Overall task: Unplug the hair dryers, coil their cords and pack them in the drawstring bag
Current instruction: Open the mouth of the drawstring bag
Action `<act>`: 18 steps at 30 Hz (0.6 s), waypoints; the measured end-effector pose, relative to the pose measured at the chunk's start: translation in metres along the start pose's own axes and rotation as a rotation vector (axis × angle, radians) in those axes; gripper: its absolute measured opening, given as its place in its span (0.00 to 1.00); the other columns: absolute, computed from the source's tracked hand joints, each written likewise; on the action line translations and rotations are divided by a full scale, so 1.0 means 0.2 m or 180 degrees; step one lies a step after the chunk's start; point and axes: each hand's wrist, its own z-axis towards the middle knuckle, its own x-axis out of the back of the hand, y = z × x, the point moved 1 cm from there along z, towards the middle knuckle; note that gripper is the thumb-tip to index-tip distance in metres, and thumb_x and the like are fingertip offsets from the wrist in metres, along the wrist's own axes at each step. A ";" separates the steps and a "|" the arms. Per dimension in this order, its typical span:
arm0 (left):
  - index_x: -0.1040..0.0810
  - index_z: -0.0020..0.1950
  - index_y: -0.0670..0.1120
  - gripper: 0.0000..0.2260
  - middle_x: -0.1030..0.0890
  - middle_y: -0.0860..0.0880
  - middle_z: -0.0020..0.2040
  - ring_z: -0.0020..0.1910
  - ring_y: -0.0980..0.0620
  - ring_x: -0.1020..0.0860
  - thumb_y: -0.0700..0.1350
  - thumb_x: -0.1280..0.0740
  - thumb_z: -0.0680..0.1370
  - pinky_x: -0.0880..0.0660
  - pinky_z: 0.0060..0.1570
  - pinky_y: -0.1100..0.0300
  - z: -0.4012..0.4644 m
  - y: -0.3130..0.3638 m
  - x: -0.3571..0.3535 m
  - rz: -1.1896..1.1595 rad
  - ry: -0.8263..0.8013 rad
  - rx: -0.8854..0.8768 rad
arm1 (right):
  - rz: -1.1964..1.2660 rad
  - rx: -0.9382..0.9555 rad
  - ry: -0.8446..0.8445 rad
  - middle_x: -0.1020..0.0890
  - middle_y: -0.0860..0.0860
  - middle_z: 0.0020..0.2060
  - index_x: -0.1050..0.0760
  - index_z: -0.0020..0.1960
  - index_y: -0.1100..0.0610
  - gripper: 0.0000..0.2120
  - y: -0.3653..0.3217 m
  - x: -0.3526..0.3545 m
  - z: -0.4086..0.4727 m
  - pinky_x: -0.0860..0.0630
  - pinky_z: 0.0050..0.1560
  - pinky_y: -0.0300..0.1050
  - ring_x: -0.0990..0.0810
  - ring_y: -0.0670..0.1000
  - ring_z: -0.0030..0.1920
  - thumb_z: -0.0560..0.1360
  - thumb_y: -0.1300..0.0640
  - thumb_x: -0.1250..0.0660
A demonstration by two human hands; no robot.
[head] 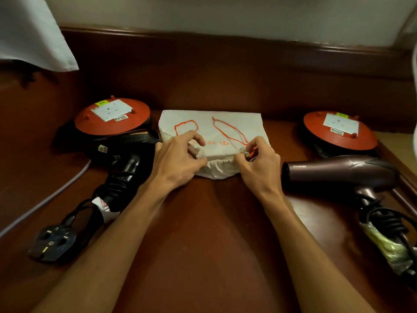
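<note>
A cream drawstring bag [209, 123] with orange cords lies flat in the middle of the brown table, its gathered mouth toward me. My left hand [178, 159] pinches the left side of that mouth. My right hand [257, 163] pinches the right side, by the orange cord end. To the left lies a black hair dryer [126, 168], cord wound round its handle, with its black plug [53, 242] loose on the table. On the right rests a brown hair dryer [338, 171] with its cord [383, 220] bunched near the handle.
Two red extension reels with white sockets sit at the back, one left [112, 116] and one right [339, 129]. A pale cable [45, 199] runs across the left of the table [214, 233]. White cloth [33, 30] hangs at the top left. A dark wooden ledge borders the back.
</note>
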 end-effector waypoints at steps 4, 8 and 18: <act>0.22 0.52 0.57 0.15 0.16 0.57 0.41 0.39 0.57 0.17 0.46 0.23 0.69 0.19 0.53 0.49 -0.03 -0.03 0.00 -0.0077 -0.0453 -0.0150 | 0.0455 -0.0217 -0.0556 0.23 0.50 0.38 0.29 0.53 0.56 0.12 -0.01 -0.02 -0.01 0.28 0.34 0.36 0.27 0.45 0.34 0.74 0.61 0.28; 0.20 0.46 0.55 0.10 0.16 0.55 0.39 0.38 0.55 0.18 0.50 0.24 0.67 0.18 0.45 0.51 -0.02 -0.03 0.00 -0.0181 -0.0173 -0.0031 | -0.0086 -0.0263 -0.0511 0.22 0.54 0.46 0.27 0.45 0.54 0.07 0.01 -0.05 -0.01 0.32 0.37 0.36 0.27 0.46 0.39 0.73 0.59 0.28; 0.29 0.47 0.54 0.11 0.20 0.51 0.37 0.38 0.46 0.20 0.45 0.29 0.70 0.21 0.37 0.46 -0.02 -0.02 0.07 0.0300 0.0370 -0.0058 | -0.0118 0.0073 0.0045 0.22 0.49 0.44 0.15 0.51 0.56 0.08 -0.07 0.07 0.02 0.30 0.43 0.26 0.23 0.47 0.43 0.73 0.61 0.28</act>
